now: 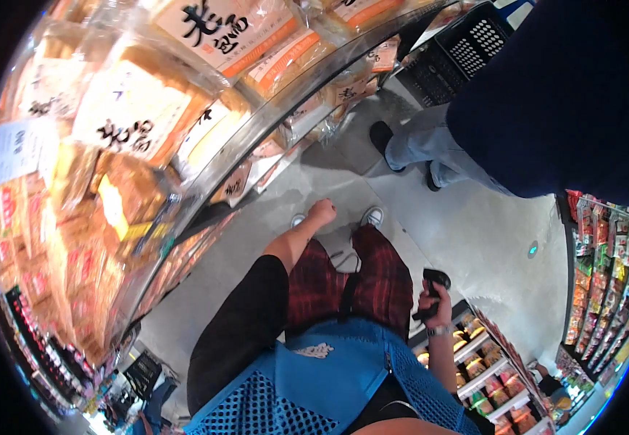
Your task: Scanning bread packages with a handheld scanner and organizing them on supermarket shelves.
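Observation:
My left hand (322, 212) is curled into a loose fist in front of me, above the floor, and no object shows in it. It is nearest to the metal edge of the bread display (222, 153). Down at my right side, my right hand (441, 305) grips a black handheld device (436, 278) that looks like a barcode scanner. Its grip shows below the fingers. Clear-wrapped bread loaves (135, 111) with printed labels are piled on the display to my left. A sliced brown loaf (129, 185) with a yellow band lies near its edge.
A person in dark clothes and light jeans (423, 138) stands ahead on the right, beside black plastic baskets (469, 46). Shelves of packaged goods (608, 277) line the far right. Close by my right arm is a shelf of packaged food (488, 364). Grey floor (466, 228) runs between.

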### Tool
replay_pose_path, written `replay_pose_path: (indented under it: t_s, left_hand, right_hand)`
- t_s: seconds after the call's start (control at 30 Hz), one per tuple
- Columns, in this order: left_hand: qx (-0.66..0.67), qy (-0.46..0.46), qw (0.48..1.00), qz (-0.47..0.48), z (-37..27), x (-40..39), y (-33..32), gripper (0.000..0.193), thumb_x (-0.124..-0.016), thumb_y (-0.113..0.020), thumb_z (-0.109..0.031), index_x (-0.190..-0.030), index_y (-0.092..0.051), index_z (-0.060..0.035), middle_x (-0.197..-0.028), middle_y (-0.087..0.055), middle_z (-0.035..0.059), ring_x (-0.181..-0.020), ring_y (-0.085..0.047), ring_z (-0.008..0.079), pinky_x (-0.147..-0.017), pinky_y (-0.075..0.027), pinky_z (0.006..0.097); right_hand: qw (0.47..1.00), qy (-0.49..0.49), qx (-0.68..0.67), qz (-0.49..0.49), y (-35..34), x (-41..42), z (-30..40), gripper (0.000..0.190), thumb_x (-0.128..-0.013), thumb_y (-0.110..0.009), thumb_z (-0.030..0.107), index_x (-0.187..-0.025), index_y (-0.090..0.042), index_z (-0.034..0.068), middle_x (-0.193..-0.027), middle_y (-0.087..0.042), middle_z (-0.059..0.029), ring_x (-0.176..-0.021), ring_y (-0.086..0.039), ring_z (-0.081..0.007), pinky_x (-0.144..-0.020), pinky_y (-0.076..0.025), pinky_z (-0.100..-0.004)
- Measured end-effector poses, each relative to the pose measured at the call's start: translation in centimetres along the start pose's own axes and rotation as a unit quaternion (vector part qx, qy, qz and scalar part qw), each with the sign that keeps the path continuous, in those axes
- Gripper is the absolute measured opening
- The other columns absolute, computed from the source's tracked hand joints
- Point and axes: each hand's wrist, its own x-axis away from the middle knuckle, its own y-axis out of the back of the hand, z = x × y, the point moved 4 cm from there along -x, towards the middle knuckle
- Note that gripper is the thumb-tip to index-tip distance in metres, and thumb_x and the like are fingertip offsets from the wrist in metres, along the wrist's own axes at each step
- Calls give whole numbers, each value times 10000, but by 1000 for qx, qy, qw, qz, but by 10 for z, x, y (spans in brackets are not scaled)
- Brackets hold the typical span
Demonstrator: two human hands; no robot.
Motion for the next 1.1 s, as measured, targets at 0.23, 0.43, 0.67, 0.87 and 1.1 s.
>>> replay_pose_path:
  t_s: [0.23,0.43,0.67,0.87,1.1]
  left_hand:
    - [24,50,998,-5,44,-192,-34,495,-854,-574,-456,-1145,-584,-55,-1180,-590,192,-1116,-561,349,-929,-461,444]
    - [17,47,980,-191,117,-386,-75,635,-800,-614,-547,-1196,-548,-56,-1204,-571,202,-1132,-549,353,-931,-462,444]
    - [103,48,955,-275,89,-453,-88,348,-846,-578,-377,-877,-662,-40,-889,-659,185,-899,-642,364,-782,-521,470]
    - [-183,-162,874,-420,130,-423,-50,123,-792,-549,-209,-734,-627,-133,-768,-654,101,-713,-650,297,-588,-502,447]
    - [-95,-160,977,-108,86,-320,-188,232,-839,-493,-206,-824,-684,-75,-888,-677,162,-872,-664,317,-733,-510,466]
  right_hand:
    - [998,8,-40,-37,7,-64,-38,349,-883,-567,291,-1140,-596,56,-739,-556,-28,-470,-423,-55,-416,-356,-190]
    - [997,70,-28,-37,16,-135,-34,360,-874,-558,281,-1170,-571,76,-698,-527,-28,-434,-399,-95,-401,-345,-245]
    - [982,147,-23,-117,22,-161,-26,360,-894,-524,283,-1179,-542,63,-717,-526,-17,-446,-443,-52,-380,-342,-182]
    - [993,88,-44,-68,20,-141,-27,339,-879,-542,274,-1126,-576,45,-712,-530,-15,-444,-425,-73,-390,-353,-205]
    - [991,108,-9,-79,20,-125,-15,304,-877,-553,263,-1119,-577,81,-704,-514,-27,-433,-395,-99,-407,-338,-244]
